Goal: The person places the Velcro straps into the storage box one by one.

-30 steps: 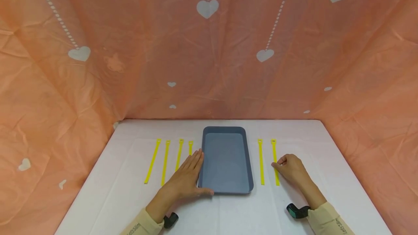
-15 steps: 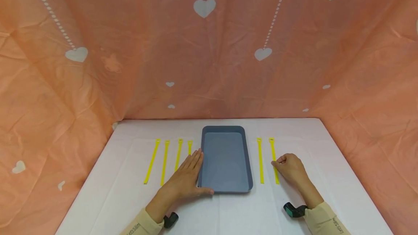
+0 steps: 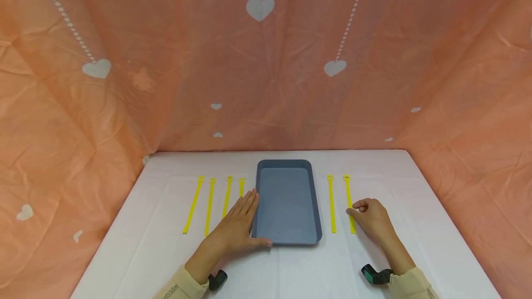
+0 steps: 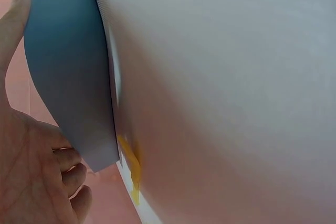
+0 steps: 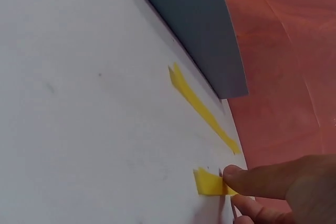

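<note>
A grey-blue tray [image 3: 287, 236] lies in the middle of the white table [image 3: 291, 271]. My left hand [image 3: 238, 223] lies flat against the tray's left side, thumb along its front rim; the left wrist view shows the palm [image 4: 31, 182] beside the tray [image 4: 68, 77]. It covers the near part of a yellow strap [image 3: 241, 187]. My right hand [image 3: 367, 216] rests on the table with curled fingers. Its fingertips pinch the rightmost yellow strap [image 3: 348, 193]; the right wrist view shows that strap [image 5: 207, 182] between the hand's [image 5: 278, 187] fingertips.
Three more yellow straps [image 3: 209, 206] lie side by side left of the tray, and one [image 3: 331, 204] lies between the tray and my right hand. Orange cloth with white hearts [image 3: 266, 59] walls in the table at the back and both sides.
The right hand's fingers have shifted slightly at the rightmost strap. The left hand and the tray have stayed where they were.
</note>
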`<state>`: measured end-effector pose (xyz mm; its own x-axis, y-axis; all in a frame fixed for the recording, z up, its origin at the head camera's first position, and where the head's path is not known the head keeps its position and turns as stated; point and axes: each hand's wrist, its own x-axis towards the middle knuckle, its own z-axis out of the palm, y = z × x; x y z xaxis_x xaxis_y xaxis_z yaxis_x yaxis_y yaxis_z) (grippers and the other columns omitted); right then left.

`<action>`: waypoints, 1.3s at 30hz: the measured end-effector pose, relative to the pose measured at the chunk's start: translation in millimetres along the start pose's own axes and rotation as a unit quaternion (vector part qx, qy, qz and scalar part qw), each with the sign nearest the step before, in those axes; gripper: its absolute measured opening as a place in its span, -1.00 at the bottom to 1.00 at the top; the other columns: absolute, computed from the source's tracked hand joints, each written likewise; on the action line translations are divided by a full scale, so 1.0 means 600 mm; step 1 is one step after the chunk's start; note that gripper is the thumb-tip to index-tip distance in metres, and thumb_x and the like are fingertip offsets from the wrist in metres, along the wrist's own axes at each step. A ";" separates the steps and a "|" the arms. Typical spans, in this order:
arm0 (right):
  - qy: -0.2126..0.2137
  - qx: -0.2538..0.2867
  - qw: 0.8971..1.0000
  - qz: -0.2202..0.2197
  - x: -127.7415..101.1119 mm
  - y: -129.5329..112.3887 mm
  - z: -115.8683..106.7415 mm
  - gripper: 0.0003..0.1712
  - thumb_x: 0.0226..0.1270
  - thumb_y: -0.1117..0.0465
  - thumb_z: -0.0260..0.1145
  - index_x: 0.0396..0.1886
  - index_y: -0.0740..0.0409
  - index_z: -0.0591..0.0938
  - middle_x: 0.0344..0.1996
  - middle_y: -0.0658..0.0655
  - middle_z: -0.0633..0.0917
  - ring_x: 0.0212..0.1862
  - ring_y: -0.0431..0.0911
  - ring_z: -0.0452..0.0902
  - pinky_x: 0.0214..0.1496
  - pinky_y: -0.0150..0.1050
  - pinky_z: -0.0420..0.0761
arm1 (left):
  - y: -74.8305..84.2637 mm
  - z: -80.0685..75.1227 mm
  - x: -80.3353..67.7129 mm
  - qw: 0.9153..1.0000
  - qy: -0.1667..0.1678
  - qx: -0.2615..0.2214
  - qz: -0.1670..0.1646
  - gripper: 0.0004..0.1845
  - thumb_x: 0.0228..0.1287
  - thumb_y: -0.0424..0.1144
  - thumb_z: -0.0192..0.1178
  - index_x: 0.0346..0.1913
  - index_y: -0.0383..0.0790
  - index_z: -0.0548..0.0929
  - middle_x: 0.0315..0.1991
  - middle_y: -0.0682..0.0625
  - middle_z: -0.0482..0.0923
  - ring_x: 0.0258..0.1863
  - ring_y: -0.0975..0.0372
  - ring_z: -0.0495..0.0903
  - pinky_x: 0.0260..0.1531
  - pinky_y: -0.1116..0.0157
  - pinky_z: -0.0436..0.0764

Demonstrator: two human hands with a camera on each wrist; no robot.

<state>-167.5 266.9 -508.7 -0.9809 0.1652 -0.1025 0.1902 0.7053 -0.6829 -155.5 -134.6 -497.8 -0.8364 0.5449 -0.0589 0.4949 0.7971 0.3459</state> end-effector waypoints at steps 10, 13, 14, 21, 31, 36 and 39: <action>0.006 0.031 0.999 0.024 -0.010 0.008 0.004 -0.59 0.35 0.12 0.55 -0.06 0.39 0.70 -0.15 0.27 0.55 -0.08 0.11 0.45 -0.08 -0.12 0.42 | -0.002 0.004 0.001 1.000 0.000 0.000 -0.003 0.42 0.19 0.54 0.34 0.71 -0.42 -0.07 0.76 -0.25 -0.24 0.75 -0.06 -0.20 0.69 -0.04 -0.07; 0.007 0.026 0.999 0.028 -0.013 0.012 0.001 -0.56 0.35 0.06 0.57 -0.04 0.35 0.73 -0.15 0.24 0.58 -0.07 0.10 0.46 -0.08 -0.11 0.41 | -0.001 0.004 0.002 1.000 -0.001 -0.005 -0.003 0.42 0.19 0.54 0.34 0.72 -0.41 -0.07 0.76 -0.25 -0.24 0.75 -0.06 -0.20 0.69 -0.04 -0.08; 0.007 0.026 0.999 0.029 -0.014 0.014 0.000 -0.55 0.34 0.05 0.57 -0.03 0.34 0.74 -0.15 0.24 0.60 -0.07 0.10 0.47 -0.09 -0.10 0.41 | 0.000 0.004 0.002 1.000 -0.001 -0.003 -0.004 0.42 0.19 0.54 0.34 0.72 -0.41 -0.07 0.76 -0.25 -0.24 0.75 -0.06 -0.20 0.69 -0.04 -0.08; 0.005 0.031 0.999 0.015 -0.022 0.018 -0.001 -0.57 0.34 0.10 0.58 -0.02 0.35 0.72 -0.15 0.23 0.62 -0.08 0.07 0.47 -0.09 -0.13 0.45 | 0.002 0.002 0.001 1.000 -0.003 -0.002 -0.007 0.42 0.19 0.56 0.32 0.72 -0.40 -0.07 0.76 -0.25 -0.23 0.75 -0.06 -0.20 0.69 -0.04 -0.07; 0.003 0.023 1.000 0.005 -0.023 0.010 0.006 -0.60 0.31 0.16 0.57 -0.07 0.40 0.70 -0.23 0.22 0.63 -0.15 0.06 0.52 -0.15 -0.16 0.49 | 0.002 0.002 0.001 1.000 0.000 -0.010 -0.011 0.41 0.19 0.52 0.36 0.72 -0.40 -0.07 0.76 -0.24 -0.24 0.75 -0.06 -0.21 0.69 -0.05 -0.06; 0.008 0.021 1.000 0.007 -0.025 0.009 0.008 -0.64 0.31 0.16 0.56 -0.15 0.38 0.68 -0.28 0.21 0.61 -0.20 0.06 0.50 -0.18 -0.16 0.47 | 0.000 0.004 0.001 1.000 0.002 -0.009 -0.009 0.42 0.18 0.55 0.35 0.72 -0.40 -0.07 0.76 -0.24 -0.23 0.75 -0.06 -0.19 0.68 -0.06 -0.04; 0.011 0.020 1.000 0.011 -0.025 0.008 0.008 -0.65 0.31 0.16 0.56 -0.18 0.37 0.68 -0.31 0.19 0.60 -0.22 0.05 0.49 -0.20 -0.17 0.46 | 0.000 0.004 0.000 1.000 0.005 -0.008 -0.007 0.42 0.18 0.55 0.35 0.72 -0.40 -0.06 0.76 -0.24 -0.22 0.75 -0.07 -0.18 0.68 -0.06 -0.03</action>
<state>-151.9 264.5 -513.8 -0.9752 0.1964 -0.1023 0.2099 0.6728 -0.7095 -154.9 -133.6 -500.2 -0.8455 0.5311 -0.0548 0.4793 0.8002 0.3605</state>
